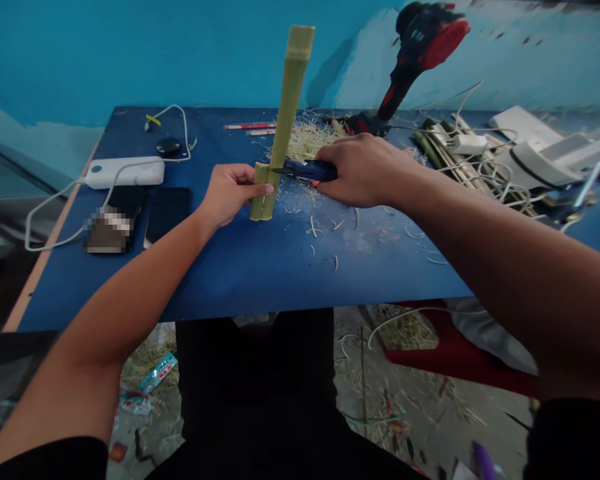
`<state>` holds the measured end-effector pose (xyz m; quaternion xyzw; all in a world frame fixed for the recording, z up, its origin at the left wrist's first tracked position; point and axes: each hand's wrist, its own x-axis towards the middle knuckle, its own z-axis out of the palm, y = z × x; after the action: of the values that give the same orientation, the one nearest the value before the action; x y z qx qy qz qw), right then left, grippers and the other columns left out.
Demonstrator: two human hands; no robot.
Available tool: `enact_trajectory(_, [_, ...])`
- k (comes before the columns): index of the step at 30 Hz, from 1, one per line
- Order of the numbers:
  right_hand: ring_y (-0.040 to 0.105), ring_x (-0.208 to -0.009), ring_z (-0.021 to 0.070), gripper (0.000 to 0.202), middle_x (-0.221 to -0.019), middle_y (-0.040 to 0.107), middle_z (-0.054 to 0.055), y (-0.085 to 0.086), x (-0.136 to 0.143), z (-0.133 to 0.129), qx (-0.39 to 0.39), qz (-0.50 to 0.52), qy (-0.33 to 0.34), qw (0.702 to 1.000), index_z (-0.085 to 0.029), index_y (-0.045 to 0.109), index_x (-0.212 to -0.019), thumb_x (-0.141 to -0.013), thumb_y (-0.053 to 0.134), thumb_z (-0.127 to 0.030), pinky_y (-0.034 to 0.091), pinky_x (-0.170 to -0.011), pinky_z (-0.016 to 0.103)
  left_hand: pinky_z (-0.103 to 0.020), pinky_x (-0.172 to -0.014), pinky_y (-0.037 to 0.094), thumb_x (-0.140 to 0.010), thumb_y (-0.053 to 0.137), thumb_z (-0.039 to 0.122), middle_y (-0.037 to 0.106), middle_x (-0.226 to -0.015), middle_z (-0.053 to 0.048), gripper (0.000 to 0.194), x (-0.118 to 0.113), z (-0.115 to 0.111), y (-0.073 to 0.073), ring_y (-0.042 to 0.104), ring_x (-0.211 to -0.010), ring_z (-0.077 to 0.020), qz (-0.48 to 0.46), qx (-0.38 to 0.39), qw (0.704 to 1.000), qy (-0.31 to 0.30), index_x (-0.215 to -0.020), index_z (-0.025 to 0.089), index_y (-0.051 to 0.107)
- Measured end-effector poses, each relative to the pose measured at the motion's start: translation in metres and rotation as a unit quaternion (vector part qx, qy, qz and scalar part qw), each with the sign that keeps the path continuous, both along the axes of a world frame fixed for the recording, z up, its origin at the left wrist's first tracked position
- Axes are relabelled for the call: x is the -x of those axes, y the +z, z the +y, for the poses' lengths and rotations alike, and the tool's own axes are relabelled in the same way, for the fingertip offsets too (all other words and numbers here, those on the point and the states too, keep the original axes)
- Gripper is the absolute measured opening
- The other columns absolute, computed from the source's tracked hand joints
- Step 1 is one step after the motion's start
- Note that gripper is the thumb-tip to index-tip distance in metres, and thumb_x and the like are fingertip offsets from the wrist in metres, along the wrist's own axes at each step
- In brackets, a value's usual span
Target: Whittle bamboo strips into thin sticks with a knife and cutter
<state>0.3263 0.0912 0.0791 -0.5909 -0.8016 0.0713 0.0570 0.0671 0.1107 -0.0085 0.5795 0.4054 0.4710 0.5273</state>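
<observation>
My left hand is closed on a short split bamboo piece, thumb across its front. Against that piece a long flat bamboo strip stands nearly upright, rising well above both hands. My right hand, palm down, grips a dark-handled tool with a narrow dark tip. That tip points left and meets the long strip just above my left thumb. Whether the tool is pliers or a knife I cannot tell, since my fingers cover much of it.
Fine shavings are heaped behind my hands on the blue table. A black-and-red power tool stands behind. White cables and bamboo strips clutter the right. Phones and a white power bank lie left.
</observation>
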Motion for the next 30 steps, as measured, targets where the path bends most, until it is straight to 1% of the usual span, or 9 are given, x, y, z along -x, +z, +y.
enact_trajectory(4, [0.069, -0.105, 0.0403, 0.034, -0.105, 0.076, 0.015, 0.010, 0.012, -0.008, -0.003, -0.103, 0.010, 0.995, -0.025, 0.079, -0.113, -0.092, 0.065, -0.047, 0.052, -0.088, 0.054, -0.028, -0.058, 0.061, -0.070, 0.093, 0.018, 0.079, -0.078, -0.003, 0.023, -0.001, 0.000, 0.001, 0.078, -0.072, -0.0191, -0.006, 0.006, 1.000, -0.001, -0.069, 0.017, 0.071])
enact_trajectory(8, [0.069, -0.092, 0.0348, 0.030, -0.095, 0.074, 0.014, 0.016, 0.018, -0.014, -0.013, -0.134, 0.020, 0.991, -0.024, 0.077, -0.105, -0.096, 0.062, -0.048, 0.051, -0.078, 0.048, -0.029, -0.061, 0.062, -0.071, 0.092, 0.017, 0.079, -0.079, -0.003, 0.022, -0.003, 0.000, 0.001, 0.080, -0.077, -0.0211, 0.000, 0.009, 1.000, 0.001, -0.070, 0.017, 0.070])
enact_trajectory(11, [0.069, -0.088, 0.0331, 0.034, -0.092, 0.074, 0.015, 0.015, 0.016, -0.014, -0.007, -0.133, 0.016, 0.991, -0.022, 0.076, -0.100, -0.098, 0.060, -0.052, 0.050, -0.075, 0.046, -0.030, -0.064, 0.062, -0.072, 0.092, 0.017, 0.077, -0.078, -0.002, 0.023, -0.004, 0.000, 0.003, 0.080, -0.080, -0.0222, 0.008, 0.002, 1.000, 0.000, -0.070, 0.017, 0.069])
enact_trajectory(14, [0.071, -0.093, 0.0358, 0.040, -0.089, 0.073, 0.015, 0.011, 0.008, -0.011, 0.022, -0.116, 0.013, 0.993, -0.023, 0.076, -0.099, -0.098, 0.060, -0.059, 0.053, -0.078, 0.049, -0.031, -0.066, 0.062, -0.071, 0.094, 0.017, 0.074, -0.072, -0.001, 0.025, -0.005, -0.001, 0.009, 0.080, -0.081, -0.0230, 0.022, 0.003, 1.000, -0.019, -0.069, 0.017, 0.069])
enact_trajectory(17, [0.073, -0.095, 0.0378, 0.044, -0.084, 0.073, 0.012, 0.005, -0.001, -0.010, 0.079, -0.056, 0.007, 0.995, -0.028, 0.078, -0.098, -0.093, 0.066, -0.070, 0.056, -0.082, 0.053, -0.033, -0.067, 0.062, -0.070, 0.094, 0.014, 0.073, -0.072, -0.001, 0.023, -0.004, -0.004, 0.019, 0.080, -0.081, -0.0245, 0.029, 0.028, 0.998, -0.042, -0.071, 0.016, 0.071])
enact_trajectory(20, [0.073, -0.083, 0.0348, 0.050, -0.078, 0.073, 0.010, -0.002, -0.006, -0.016, 0.160, 0.000, 0.005, 0.987, -0.029, 0.078, -0.095, -0.092, 0.063, -0.077, 0.058, -0.075, 0.052, -0.034, -0.068, 0.061, -0.070, 0.094, 0.009, 0.071, -0.073, -0.003, 0.024, -0.003, -0.007, 0.027, 0.080, -0.082, -0.0262, 0.034, 0.053, 0.997, -0.041, -0.071, 0.013, 0.071])
enact_trajectory(22, [0.073, -0.076, 0.0327, 0.054, -0.075, 0.072, 0.010, -0.005, -0.005, -0.023, 0.194, 0.018, 0.010, 0.981, -0.029, 0.078, -0.093, -0.093, 0.060, -0.080, 0.058, -0.070, 0.051, -0.035, -0.069, 0.060, -0.069, 0.095, 0.007, 0.068, -0.073, -0.003, 0.026, -0.002, -0.009, 0.029, 0.080, -0.083, -0.0267, 0.040, 0.066, 0.996, -0.042, -0.069, 0.012, 0.070])
enact_trajectory(27, [0.072, -0.075, 0.0331, 0.049, -0.072, 0.070, 0.009, -0.002, 0.001, -0.037, 0.191, -0.012, -0.008, 0.981, -0.031, 0.077, -0.091, -0.096, 0.059, -0.076, 0.057, -0.070, 0.052, -0.036, -0.069, 0.058, -0.065, 0.098, 0.011, 0.063, -0.074, -0.003, 0.029, -0.002, -0.009, 0.030, 0.077, -0.078, -0.0238, 0.077, 0.101, 0.988, -0.092, -0.068, 0.010, 0.069])
enact_trajectory(30, [0.072, -0.075, 0.0332, 0.044, -0.073, 0.070, 0.010, -0.001, 0.001, -0.039, 0.203, -0.029, -0.018, 0.979, -0.029, 0.076, -0.087, -0.096, 0.062, -0.070, 0.057, -0.070, 0.052, -0.035, -0.071, 0.058, -0.067, 0.096, 0.014, 0.061, -0.077, -0.002, 0.027, -0.001, -0.007, 0.029, 0.077, -0.079, -0.0224, 0.106, 0.098, 0.985, -0.097, -0.071, 0.009, 0.070])
